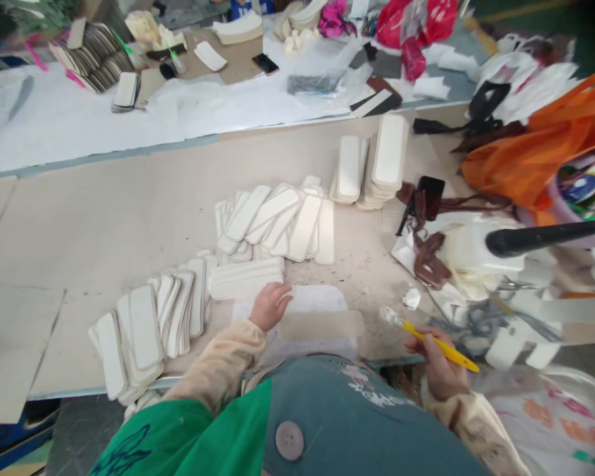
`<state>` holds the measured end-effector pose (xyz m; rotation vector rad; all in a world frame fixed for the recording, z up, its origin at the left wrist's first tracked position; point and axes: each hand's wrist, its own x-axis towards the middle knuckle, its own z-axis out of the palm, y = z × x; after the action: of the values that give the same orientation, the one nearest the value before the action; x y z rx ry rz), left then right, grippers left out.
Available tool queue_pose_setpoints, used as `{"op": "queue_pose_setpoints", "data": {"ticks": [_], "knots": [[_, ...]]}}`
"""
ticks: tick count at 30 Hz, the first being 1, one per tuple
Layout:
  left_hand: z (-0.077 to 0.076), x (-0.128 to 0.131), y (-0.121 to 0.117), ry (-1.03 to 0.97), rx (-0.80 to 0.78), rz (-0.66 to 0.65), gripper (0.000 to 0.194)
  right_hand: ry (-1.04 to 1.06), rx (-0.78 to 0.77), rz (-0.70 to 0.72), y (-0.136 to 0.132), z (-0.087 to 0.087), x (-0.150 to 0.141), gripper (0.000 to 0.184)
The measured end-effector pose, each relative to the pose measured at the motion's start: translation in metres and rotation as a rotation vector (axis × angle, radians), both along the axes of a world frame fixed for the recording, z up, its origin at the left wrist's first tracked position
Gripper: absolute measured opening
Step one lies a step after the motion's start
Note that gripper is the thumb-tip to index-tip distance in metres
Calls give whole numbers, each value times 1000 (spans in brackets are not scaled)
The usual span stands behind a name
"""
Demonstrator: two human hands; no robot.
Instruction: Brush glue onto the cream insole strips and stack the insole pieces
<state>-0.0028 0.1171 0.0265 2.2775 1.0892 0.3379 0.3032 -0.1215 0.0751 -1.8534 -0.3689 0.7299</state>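
Observation:
My left hand (269, 305) rests with curled fingers on a short stack of long white rounded strips (245, 277), at the edge of a white pad (311, 301). A beige strip (322, 324) lies flat on that pad. My right hand (437, 360) is closed round a yellow-handled brush (429, 337), bristles pointing left above the table's front edge. More white strips lie fanned out at the left (146, 327) and in the middle (277, 221). Two upright stacks (371, 165) stand further back.
To the right lie brown straps (426, 254), scissors (480, 317), a black bar (545, 239) and an orange bag (540, 155). A second table behind holds dark pieces (96, 63), a phone (265, 63) and red bags (416, 26). Cardboard covers the worktop (104, 218).

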Motion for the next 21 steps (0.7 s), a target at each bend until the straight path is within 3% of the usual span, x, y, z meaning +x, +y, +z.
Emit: {"op": "queue_pose_setpoints", "data": {"ticks": [3, 6, 11, 16, 21], "knots": [[-20, -13, -63, 143, -79, -2, 43, 150, 46, -9, -3, -9, 5, 39], [-26, -20, -87, 253, -95, 1, 55, 211, 39, -24, -2, -18, 2, 43], [-19, -9, -85, 340, -147, 105, 40, 195, 29, 25, -8, -29, -6, 43], [-21, -1, -75, 343, -351, 246, 25, 181, 13, 55, -24, -32, -7, 40], [-20, 0, -68, 263, -447, 210, 3, 322, 106, -53, -35, -26, 3, 38]]}}
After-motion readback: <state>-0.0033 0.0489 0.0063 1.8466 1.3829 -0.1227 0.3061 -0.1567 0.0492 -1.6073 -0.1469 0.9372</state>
